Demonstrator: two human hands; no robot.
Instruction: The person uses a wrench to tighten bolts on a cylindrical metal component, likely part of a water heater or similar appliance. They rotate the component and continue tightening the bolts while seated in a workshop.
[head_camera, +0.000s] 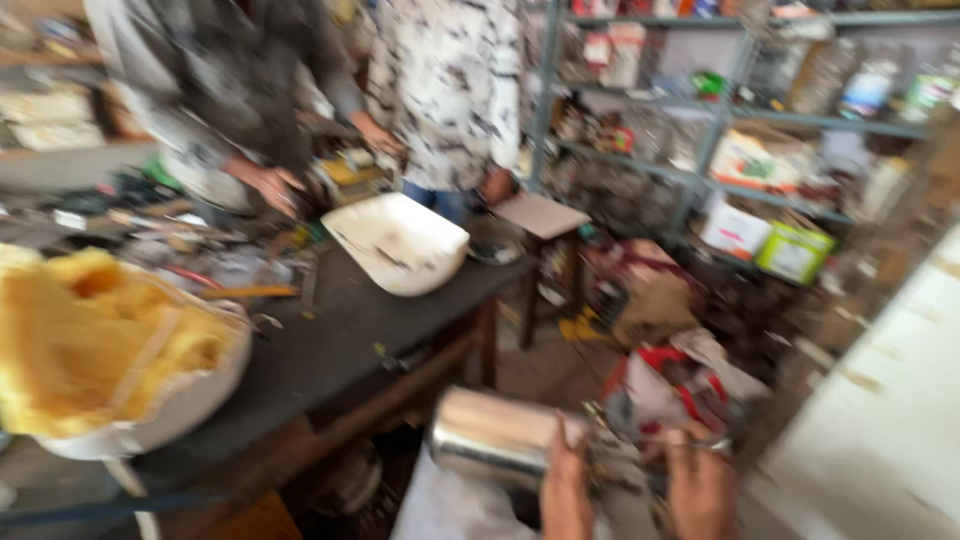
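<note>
The picture is blurred by motion. My left hand grips the end of a shiny metal cylinder held low in front of me. My right hand holds the dark mechanical part joined to that cylinder's right end. Both hands sit at the bottom of the view, just right of a dark workbench.
A white sack of yellow material lies on the bench at left, a white curved shell further back. Two other people stand behind the bench. Metal shelves with boxes fill the right; clutter covers the floor.
</note>
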